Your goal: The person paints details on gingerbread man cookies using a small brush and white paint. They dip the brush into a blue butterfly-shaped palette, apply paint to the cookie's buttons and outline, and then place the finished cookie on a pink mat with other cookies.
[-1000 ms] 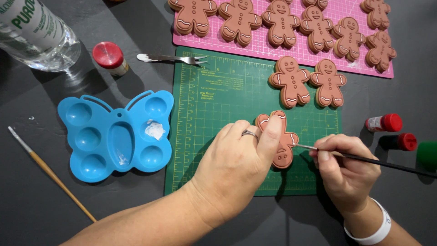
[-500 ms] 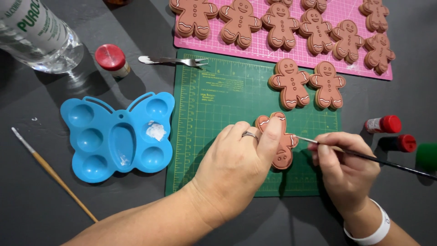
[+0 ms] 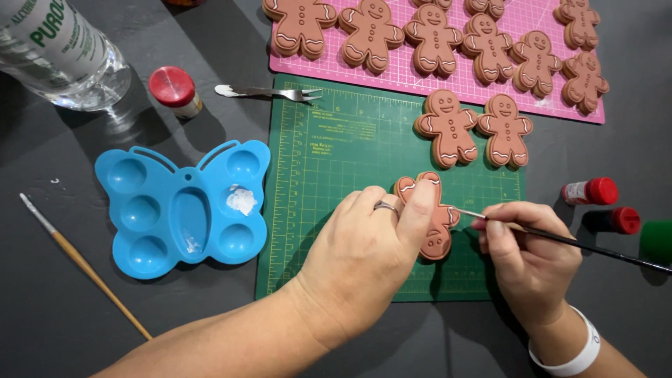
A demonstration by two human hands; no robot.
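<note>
A brown gingerbread-man figure [image 3: 435,224] lies on the green cutting mat [image 3: 336,154]. My left hand [image 3: 371,252] presses on it with fingers and thumb, covering its left half. My right hand [image 3: 528,255] grips a thin black paintbrush [image 3: 574,243], whose tip touches the figure's right arm. Two finished figures with white trim [image 3: 448,129] [image 3: 505,131] lie further back on the mat. A blue butterfly-shaped palette [image 3: 178,210] with a dab of white paint [image 3: 241,199] sits to the left.
A pink mat [image 3: 532,98] at the back holds several more gingerbread figures. A clear bottle [image 3: 63,52], a red-capped jar [image 3: 175,91] and a fork [image 3: 269,92] lie at the back left. A wooden brush [image 3: 84,264] lies left. Small paint bottles [image 3: 591,191] [image 3: 619,220] stand right.
The brush tip has shifted slightly up along the figure's right arm. My left hand stays pressed on the figure.
</note>
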